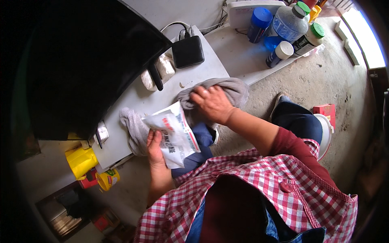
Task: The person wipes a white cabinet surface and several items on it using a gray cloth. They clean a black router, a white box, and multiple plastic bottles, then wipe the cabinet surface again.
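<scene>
My left hand [155,148] holds a white plastic packet [173,138] by its lower left side, with the thumb over its printed face. The packet bears writing and is tilted above my knee. Over the table's front edge, my right hand [214,104] presses down on a bunched dark grey cloth [235,89], its fingers curled into the folds. A lighter grey cloth [135,133] lies at the table edge beside my left hand, partly hidden by the packet. Both cloths rest on the white table [197,71].
A large black screen [82,66] stands at the left, near foil-wrapped blocks [165,68] and a black box [188,52] with cables. Several bottles and cans, including a blue-capped can [259,25], stand on the lower shelf [231,51]. A white bucket [324,133] sits at the right.
</scene>
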A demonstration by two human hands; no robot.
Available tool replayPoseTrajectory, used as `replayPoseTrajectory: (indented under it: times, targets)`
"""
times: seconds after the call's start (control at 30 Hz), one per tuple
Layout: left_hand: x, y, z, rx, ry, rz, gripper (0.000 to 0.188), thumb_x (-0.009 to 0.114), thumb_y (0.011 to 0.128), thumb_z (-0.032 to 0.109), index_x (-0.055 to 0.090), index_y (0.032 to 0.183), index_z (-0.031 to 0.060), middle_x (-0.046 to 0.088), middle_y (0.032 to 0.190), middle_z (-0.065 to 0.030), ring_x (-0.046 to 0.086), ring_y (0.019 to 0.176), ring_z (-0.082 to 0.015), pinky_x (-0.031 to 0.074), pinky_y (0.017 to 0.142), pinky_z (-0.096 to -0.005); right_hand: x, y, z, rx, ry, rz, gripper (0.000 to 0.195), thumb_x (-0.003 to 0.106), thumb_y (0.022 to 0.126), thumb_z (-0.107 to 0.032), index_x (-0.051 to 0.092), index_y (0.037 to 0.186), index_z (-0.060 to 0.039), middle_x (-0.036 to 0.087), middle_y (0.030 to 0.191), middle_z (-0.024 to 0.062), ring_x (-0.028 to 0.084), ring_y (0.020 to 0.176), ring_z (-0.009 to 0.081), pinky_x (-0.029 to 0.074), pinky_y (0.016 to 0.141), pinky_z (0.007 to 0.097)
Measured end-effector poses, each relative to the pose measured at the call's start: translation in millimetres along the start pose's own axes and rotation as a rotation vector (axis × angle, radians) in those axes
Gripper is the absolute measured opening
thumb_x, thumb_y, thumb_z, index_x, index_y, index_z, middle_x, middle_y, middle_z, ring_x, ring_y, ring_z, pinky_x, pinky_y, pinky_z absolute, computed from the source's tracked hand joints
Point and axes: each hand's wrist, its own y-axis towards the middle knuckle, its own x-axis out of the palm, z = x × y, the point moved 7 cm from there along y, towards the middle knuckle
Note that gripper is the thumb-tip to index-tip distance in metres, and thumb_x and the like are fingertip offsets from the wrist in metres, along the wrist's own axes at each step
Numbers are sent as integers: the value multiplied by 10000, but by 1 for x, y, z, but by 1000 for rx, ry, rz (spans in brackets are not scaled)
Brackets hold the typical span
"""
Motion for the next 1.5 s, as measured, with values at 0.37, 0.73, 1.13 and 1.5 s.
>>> replayPoseTrajectory:
  times: [0.37, 0.73, 1.13, 1.5]
  targets:
    - [66, 80, -62, -99, 217, -361, 305, 509, 877, 93, 532, 1161, -15, 593, 1060, -39, 531, 957, -111, 380, 878, -240, -54, -82, 181, 751, 691, 353, 272, 589, 822, -197, 519, 1043, -55, 581, 916, 187, 588, 861, 353, 471, 744, 372]
    - [36, 90, -56, -4, 503, -237, 387, 475, 847, 134, 467, 1172, -75, 598, 1028, -166, 586, 919, -231, 449, 840, -335, 72, -81, 129, -109, 80, -251, 505, 422, 825, -242, 404, 1314, -115, 203, 1483, 38, 465, 1100, 204, 244, 1010, 447]
    - [56, 75, -47, -79, 536, 22, 467, 551, 785, 186, 481, 1186, -42, 579, 1104, -179, 570, 985, -267, 447, 879, -372, 90, 71, 193, 312, 94, 144, 459, 484, 772, -177, 520, 1213, -56, 341, 1410, 80, 483, 1026, 233, 289, 962, 407]
    - [68, 67, -57, 11, 594, -50, 321, 559, 813, 147, 577, 1051, -68, 622, 969, -110, 558, 871, -169, 433, 783, -293, 116, 149, 215, 322, 178, 90, 375, 386, 837, -238, 528, 1133, -57, 522, 1120, 134, 447, 1082, 305, 254, 994, 440]
